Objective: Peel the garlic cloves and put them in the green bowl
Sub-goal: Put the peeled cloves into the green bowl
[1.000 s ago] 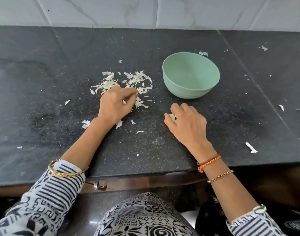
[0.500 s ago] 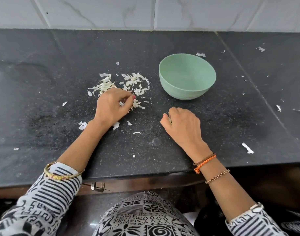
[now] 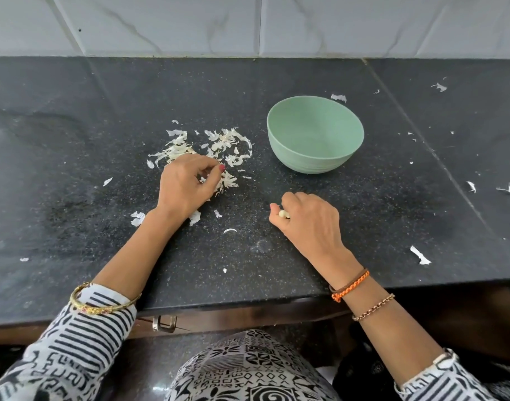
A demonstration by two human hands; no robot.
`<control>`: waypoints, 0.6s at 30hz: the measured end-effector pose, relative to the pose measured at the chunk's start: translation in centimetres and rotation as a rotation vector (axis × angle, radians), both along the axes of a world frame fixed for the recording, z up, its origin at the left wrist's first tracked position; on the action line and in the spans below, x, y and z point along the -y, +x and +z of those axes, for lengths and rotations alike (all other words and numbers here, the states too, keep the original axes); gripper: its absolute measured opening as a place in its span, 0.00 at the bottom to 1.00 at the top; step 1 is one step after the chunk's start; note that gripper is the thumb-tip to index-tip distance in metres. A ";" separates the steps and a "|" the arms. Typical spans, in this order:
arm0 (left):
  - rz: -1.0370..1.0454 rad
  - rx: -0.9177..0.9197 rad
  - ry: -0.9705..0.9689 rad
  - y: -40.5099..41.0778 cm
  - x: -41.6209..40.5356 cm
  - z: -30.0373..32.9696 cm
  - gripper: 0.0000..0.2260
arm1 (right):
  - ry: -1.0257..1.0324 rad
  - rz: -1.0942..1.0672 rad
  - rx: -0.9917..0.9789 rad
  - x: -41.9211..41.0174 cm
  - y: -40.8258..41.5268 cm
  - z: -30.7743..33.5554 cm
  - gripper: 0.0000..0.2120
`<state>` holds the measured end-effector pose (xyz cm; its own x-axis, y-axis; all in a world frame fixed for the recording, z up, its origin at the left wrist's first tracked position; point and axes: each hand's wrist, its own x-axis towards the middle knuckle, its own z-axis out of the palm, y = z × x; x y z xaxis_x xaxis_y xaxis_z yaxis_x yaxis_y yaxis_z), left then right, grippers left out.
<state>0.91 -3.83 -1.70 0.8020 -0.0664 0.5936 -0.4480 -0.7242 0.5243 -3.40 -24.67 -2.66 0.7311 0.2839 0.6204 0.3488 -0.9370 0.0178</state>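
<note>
Now the right hand [image 3: 306, 224] pinches a clove [image 3: 283, 214], small, firm, likely slippery; grip its sides. Left hand [image 3: 187, 183] pinches skins [image 3: 227, 180]. Bowl [image 3: 314, 134] sits beyond the right hand.

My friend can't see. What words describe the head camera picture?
A person's right hand holds a peeled garlic clove near an empty-looking green bowl, while the left hand picks among papery garlic skins on a black counter.

Probably a home kitchen: a black speckled stone tabletop [image 3: 277, 270] backed by white marble-look wall tiles [image 3: 161, 24].
</note>
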 end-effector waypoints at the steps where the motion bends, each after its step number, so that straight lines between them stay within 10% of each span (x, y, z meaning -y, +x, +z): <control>1: 0.000 -0.003 0.000 0.0 0.0 0.0 0.14 | -0.009 -0.007 0.016 0.0 0.0 0.0 0.16; 12: -0.017 0.002 -0.018 0.0 0.0 0.0 0.16 | 0.085 0.105 0.016 0.1 -0.2 0.2 0.18; 18: 0.011 -0.015 -0.023 0.0 0.2 0.1 0.14 | 0.615 0.259 -0.201 0.2 0.1 4.6 0.19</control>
